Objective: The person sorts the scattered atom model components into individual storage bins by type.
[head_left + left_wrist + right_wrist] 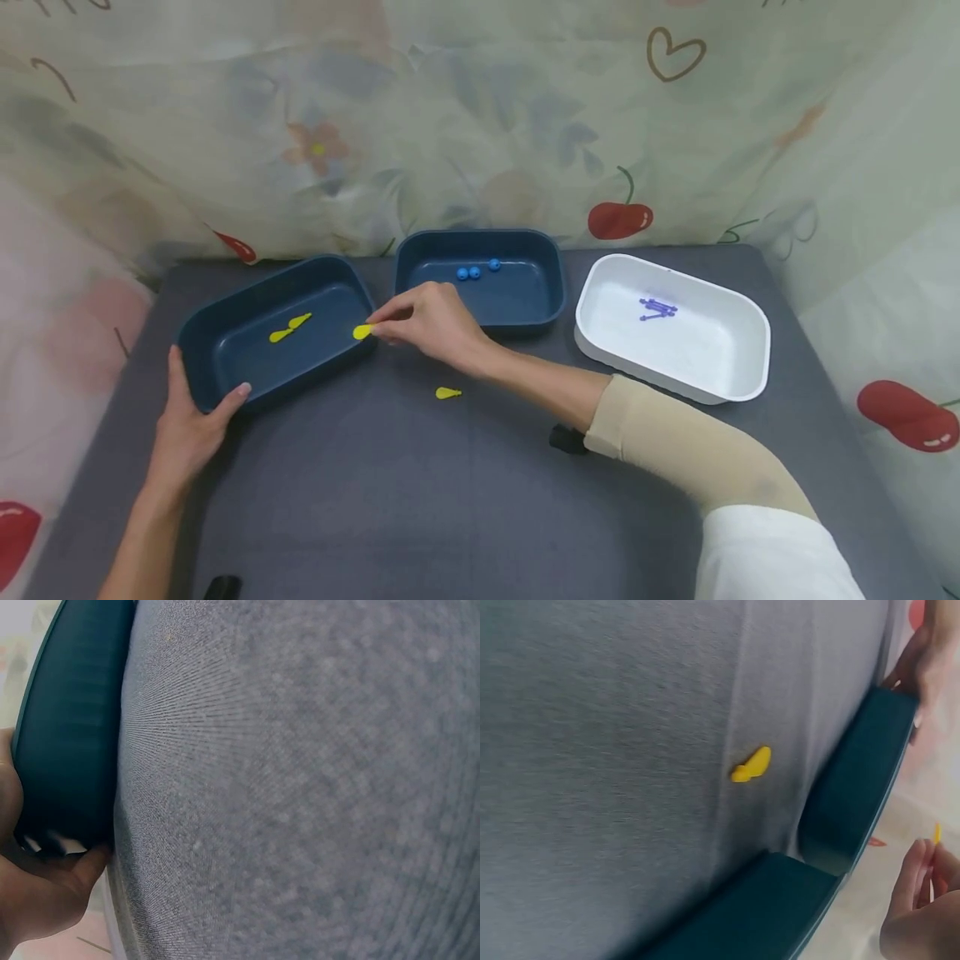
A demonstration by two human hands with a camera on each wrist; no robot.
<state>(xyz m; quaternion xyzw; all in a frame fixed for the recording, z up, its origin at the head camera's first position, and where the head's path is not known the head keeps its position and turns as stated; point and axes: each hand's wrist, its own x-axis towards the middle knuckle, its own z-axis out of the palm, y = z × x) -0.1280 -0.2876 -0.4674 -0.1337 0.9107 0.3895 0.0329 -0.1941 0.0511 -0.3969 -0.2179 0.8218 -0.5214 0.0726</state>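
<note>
In the head view my right hand [442, 327] pinches a small yellow teardrop-shaped piece [362, 332] between thumb and fingertips, at the right end of the left dark blue bin [315, 373]. That bin sits at an angle, with two similar yellow pieces [281, 336] on its floor. My left hand [186, 429] grips the bin's near-left corner, the thumb by the front rim. Another yellow piece [447, 392] lies on the grey cloth, below the right forearm. The right wrist view also shows this loose yellow piece [753, 764] and the pinching right hand [926, 904].
A second dark blue bin [517, 321] stands at the back centre with three blue beads [474, 272]. To its right, a white bin [720, 367] holds several purple sticks [658, 308]. A black object [567, 439] lies partly under the right forearm. Patterned curtains [480, 125] surround the table.
</note>
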